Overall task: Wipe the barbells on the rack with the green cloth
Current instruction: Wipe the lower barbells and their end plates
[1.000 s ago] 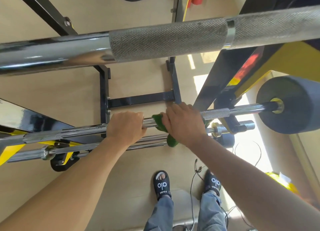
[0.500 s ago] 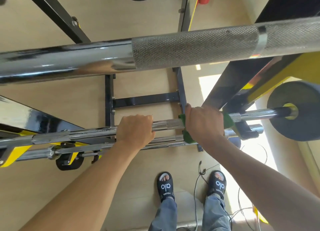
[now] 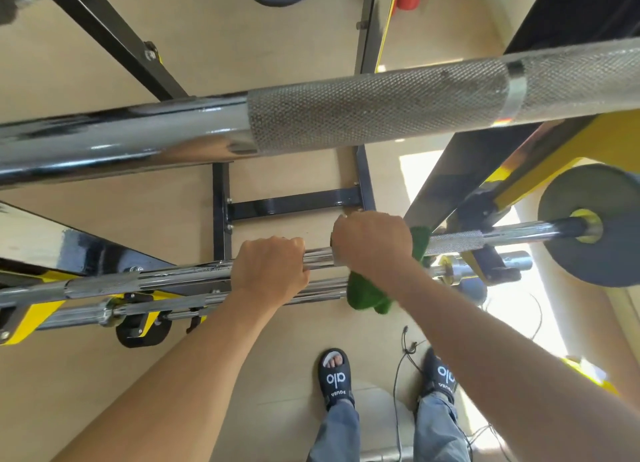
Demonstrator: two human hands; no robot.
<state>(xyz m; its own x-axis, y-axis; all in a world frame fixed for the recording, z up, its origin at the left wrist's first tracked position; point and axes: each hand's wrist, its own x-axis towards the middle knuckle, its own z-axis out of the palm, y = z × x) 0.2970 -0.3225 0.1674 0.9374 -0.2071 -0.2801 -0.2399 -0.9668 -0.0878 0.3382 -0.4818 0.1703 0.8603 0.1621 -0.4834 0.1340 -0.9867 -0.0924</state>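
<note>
Head view, left to right. Your left hand (image 3: 272, 269) has its fingers curled over the middle barbell (image 3: 166, 279) and grips it, same spot as 1.0 s ago, so it is steadying the bar rather than wiping.

Your right hand (image 3: 372, 245) has its fingers wrapped round the green cloth (image 3: 367, 293) and the same bar, clamping cloth to chrome. 0.5 s ago this hand sat further right, near the knurled section (image 3: 453, 245); now it is just beside your left hand, so the stroke has run back toward the centre. Cloth tail hangs below the fist, over the lower barbell (image 3: 311, 293); a corner shows past the knuckles on the right.

Judgement: the smooth centre span between the hands looks covered. The knurl, the run toward the weight plate (image 3: 595, 253), and everything left of your left hand probably remain.

Room for moving:
1. Leftward travel is blocked by your left hand; shift it first.
2. Rightward the bar is open as far as the black rack upright (image 3: 460, 184) crossing it.
3. Top barbell (image 3: 363, 118) passes close overhead of both wrists; keep lifts low.
4. Lower barbell lies just under the middle 1, so the hanging cloth may drag on it.
</note>
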